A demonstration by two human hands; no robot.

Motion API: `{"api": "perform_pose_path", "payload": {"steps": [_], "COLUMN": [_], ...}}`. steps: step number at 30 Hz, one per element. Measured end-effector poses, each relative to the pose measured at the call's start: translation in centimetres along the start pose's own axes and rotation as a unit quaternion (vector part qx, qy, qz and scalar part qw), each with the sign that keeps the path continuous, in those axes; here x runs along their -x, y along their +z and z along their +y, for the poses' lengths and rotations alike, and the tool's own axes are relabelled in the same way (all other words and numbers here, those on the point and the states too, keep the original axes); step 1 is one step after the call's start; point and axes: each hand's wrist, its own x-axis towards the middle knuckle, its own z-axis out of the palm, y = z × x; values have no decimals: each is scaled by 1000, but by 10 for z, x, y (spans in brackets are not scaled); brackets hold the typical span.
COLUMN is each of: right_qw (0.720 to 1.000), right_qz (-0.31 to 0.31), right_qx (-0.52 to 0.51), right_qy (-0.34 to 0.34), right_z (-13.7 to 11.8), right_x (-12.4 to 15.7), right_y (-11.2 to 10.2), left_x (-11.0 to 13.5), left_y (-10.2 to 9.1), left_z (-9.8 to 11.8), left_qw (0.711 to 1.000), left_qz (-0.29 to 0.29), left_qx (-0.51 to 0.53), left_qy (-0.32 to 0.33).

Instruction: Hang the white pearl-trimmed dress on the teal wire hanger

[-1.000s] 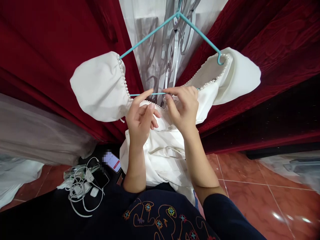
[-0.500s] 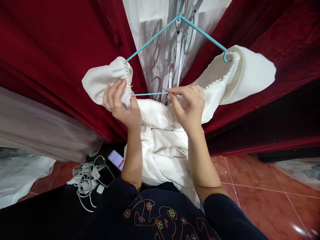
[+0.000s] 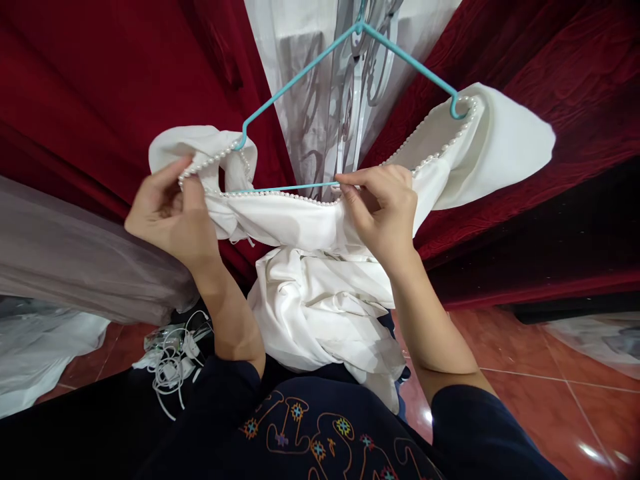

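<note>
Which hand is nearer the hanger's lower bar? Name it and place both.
Right. The right hand pinches the lower bar; the left hand is apart, beyond the bar's visible left end, pinching the pearl edging of the white garment.

Room is left inside the blue hanger [image 3: 301,75], blocked below by the white garment [image 3: 325,287] and, apparently, behind by scrollwork [image 3: 357,100].

Dark navy shirt [image 3: 225,440], short left sleeve [image 3: 231,385], short right sleeve [image 3: 487,427], both ending around the elbow, looping orange line pattern [image 3: 319,449] across chest, small jagged flowers [image 3: 343,427] in yellow, orange, blue, red, purple, bare forearms [image 3: 443,320].
</note>
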Motion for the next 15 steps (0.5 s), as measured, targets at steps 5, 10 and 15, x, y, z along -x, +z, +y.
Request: {"api": "perform_pose_path", "payload": {"steps": [5,10,15], "right_qw": [999,999,999], "right_qz": [-12,-27,-31], "right_qx": [29,29,42], "right_qy": [11,11,9], "right_z": [-1,-3,-6], "right_x": [3,2,2], "right_y": [1,-2,-6], "left_x": [-18,-40,-44], "left_y": [25,41,31], "left_z": [-26,-42,-67], "left_qw": [998,999,994], "left_qz": [50,1,48], "left_qx": [48,-23,-47], "left_qy": [-2,-23,-89]}}
